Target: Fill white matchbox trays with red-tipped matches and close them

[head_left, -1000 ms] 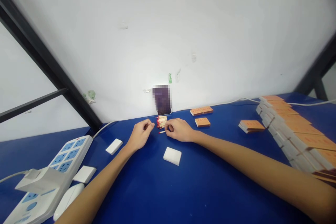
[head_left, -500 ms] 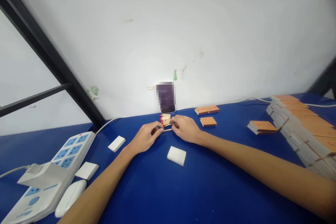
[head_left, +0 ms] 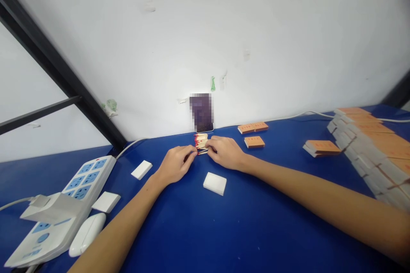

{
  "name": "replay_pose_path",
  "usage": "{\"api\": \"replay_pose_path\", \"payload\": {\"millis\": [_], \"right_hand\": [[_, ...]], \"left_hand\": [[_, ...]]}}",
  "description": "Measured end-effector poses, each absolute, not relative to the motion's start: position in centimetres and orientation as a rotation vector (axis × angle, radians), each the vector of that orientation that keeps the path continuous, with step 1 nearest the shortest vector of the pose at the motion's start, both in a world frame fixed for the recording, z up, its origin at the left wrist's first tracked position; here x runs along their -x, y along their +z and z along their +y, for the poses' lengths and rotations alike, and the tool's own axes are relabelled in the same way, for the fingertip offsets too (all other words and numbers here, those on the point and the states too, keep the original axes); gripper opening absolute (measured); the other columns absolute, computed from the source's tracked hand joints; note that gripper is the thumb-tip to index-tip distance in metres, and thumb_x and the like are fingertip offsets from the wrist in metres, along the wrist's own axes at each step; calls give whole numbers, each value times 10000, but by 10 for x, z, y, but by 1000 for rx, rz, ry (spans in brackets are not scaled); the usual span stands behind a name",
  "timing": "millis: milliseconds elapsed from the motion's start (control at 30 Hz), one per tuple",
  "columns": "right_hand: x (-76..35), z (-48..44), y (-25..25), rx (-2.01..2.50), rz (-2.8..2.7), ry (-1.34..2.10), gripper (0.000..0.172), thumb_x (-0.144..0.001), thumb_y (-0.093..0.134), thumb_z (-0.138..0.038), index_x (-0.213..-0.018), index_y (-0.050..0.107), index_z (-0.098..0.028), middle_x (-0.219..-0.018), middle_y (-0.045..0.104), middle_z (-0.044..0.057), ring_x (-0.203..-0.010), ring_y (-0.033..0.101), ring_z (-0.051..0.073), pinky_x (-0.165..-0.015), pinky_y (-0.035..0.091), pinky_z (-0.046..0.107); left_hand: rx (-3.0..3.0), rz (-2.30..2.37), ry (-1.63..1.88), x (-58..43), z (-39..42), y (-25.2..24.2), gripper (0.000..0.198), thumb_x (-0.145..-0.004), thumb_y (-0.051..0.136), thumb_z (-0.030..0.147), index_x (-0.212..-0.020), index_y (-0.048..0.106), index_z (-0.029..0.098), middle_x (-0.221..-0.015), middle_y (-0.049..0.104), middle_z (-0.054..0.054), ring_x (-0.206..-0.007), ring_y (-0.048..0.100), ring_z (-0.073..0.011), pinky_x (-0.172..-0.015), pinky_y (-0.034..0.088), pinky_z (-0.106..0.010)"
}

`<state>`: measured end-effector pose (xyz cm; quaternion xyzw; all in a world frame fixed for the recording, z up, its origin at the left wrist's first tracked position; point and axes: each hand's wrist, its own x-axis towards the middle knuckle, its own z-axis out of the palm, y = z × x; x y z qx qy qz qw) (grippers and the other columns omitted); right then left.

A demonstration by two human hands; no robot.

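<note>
A row of wooden matches [head_left: 201, 140] with red heads lies on the blue table, heads pointing left. My left hand [head_left: 175, 163] has thumb and forefinger pinched together at the head end of the nearest matches. At the plain ends, the curled fingers of my right hand [head_left: 226, 152] press against the matches and hide part of them. One or two sticks at the near side lie slightly askew between my fingertips. Closer to me sits a small white box [head_left: 215, 183], apart from both hands.
A phone [head_left: 204, 126] leans against the wall behind the matches. Orange-topped matchboxes [head_left: 254, 142] lie to the right, near a large stack [head_left: 378, 145]. At left are white boxes [head_left: 141, 169], a power strip [head_left: 91, 177] and a white rounded case [head_left: 88, 233].
The single stick that lay in front of the row is now closer to the other matches, between my fingertips. The camera view has shifted slightly; both hands stay at the row.
</note>
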<state>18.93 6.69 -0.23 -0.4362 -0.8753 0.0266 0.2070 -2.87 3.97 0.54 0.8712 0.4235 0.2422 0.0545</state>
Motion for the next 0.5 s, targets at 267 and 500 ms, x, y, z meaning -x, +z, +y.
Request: {"api": "replay_pose_path", "payload": {"millis": [267,500], "right_hand": [[-189,68,-4,1180,-2422,85,223,-907,453,-226,-945,672,-204,-962,682,37,-830,603,156,-679,337,269],[-190,67,-3,1132,-2418,146,261,-909,451,-214,-1030,682,-214,-1010,695,40,-867,613,162,-698,352,267]], "left_hand": [[-2675,1541,657,26,44,0,252,-967,437,319,-932,659,206,-577,591,41,-537,461,-128,-798,344,-343],[-2560,1455,576,27,46,1,331,-951,453,298,-1238,609,240,-628,587,40,-559,519,-129,-610,354,-250]]}}
